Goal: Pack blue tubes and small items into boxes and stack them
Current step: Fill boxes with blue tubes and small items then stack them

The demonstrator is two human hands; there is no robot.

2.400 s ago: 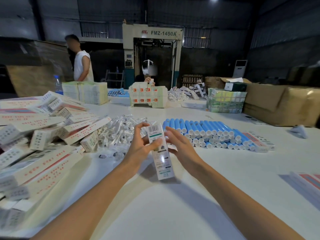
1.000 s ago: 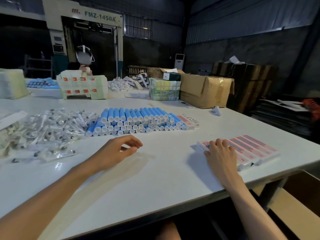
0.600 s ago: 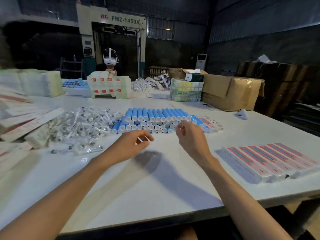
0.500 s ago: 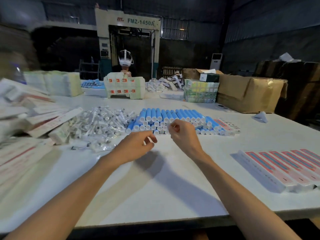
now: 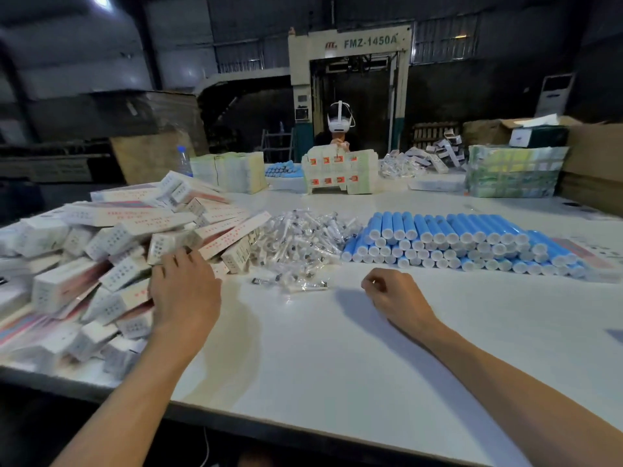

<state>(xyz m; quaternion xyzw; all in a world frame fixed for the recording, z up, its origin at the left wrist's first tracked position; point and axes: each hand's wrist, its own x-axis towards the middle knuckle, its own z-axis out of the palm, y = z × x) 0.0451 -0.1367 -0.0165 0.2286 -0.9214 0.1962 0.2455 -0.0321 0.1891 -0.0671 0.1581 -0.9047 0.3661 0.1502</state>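
A heap of white and red cartons (image 5: pixel 135 237) covers the left of the white table (image 5: pixel 320 348). My left hand (image 5: pixel 183 291) reaches into the heap, its straight fingers touching a carton end. Clear-wrapped small items (image 5: pixel 303 241) lie in a pile at the middle. To their right, blue tubes (image 5: pixel 455 244) with white caps are stacked in rows. My right hand (image 5: pixel 394 294) sits just over the table in front of the tubes, fingers loosely curled, holding nothing.
A person wearing a headset (image 5: pixel 340 124) works across the table behind a stack of cartons (image 5: pixel 338 173). Flat packs (image 5: pixel 232 171), a water bottle (image 5: pixel 183 160), a wrapped bundle (image 5: pixel 512 173) and a brown carton (image 5: pixel 593 163) line the far side.
My view swung left from the row of packed cartons at the right. My left hand moved left onto the carton heap. My right hand left the packed row and came back to the middle.
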